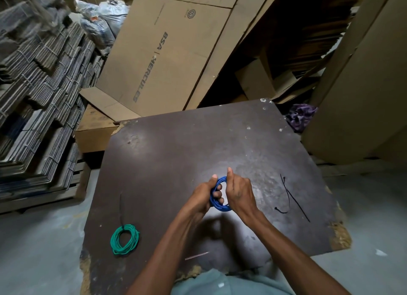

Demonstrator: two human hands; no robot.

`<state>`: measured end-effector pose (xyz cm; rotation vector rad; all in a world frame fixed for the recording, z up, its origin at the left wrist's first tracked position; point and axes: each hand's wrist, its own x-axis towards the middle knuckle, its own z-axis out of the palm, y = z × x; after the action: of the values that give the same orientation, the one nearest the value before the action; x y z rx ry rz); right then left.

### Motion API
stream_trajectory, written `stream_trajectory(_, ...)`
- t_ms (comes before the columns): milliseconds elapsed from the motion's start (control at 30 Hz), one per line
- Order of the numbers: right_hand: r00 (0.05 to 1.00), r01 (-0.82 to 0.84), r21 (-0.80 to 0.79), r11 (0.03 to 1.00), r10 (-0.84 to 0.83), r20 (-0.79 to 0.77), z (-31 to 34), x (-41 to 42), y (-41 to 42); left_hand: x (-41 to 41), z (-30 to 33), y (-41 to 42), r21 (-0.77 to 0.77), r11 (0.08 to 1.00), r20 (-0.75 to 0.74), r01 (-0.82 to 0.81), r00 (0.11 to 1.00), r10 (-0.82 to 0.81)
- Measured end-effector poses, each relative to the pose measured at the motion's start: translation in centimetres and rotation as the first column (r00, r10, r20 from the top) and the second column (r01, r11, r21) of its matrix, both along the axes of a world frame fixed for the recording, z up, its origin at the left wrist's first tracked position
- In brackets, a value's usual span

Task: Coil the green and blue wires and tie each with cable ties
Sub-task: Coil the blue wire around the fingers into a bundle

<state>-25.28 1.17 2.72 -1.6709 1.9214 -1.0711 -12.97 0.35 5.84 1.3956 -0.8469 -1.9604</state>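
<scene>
Both ur left hand (201,195) & right hand (239,192) are squeezed round the blue wire (217,197) coil above the table (176,153), so keep loops tight w/ one hand & grab a cable tie (294,199) nearby on ur right.

Views: one, head-worn wide-angle camera.
Facing: forward and steeply down over the table (176,153).
Nearness: close, at arm's reach; forearms enter from the bottom edge.
Background: leaning cardboard boxes (167,52) beyond.
</scene>
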Motion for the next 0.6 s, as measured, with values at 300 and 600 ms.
stream_trajectory(300, 0.994, -0.077, 0.125, 0.989, 0.067, 0.082, 0.0, -1.1, 0.9, -1.4, -0.4, 0.5, 0.068, 0.991, -0.055, -0.116, 0.991, 0.120)
stream_trajectory(600, 0.990, -0.084, 0.072, 0.994, 0.075, 0.118, -0.1, -2.8, 1.2, -3.6, -1.7, 0.8, -0.070, 0.987, 0.015, -0.145, 0.989, 0.147)
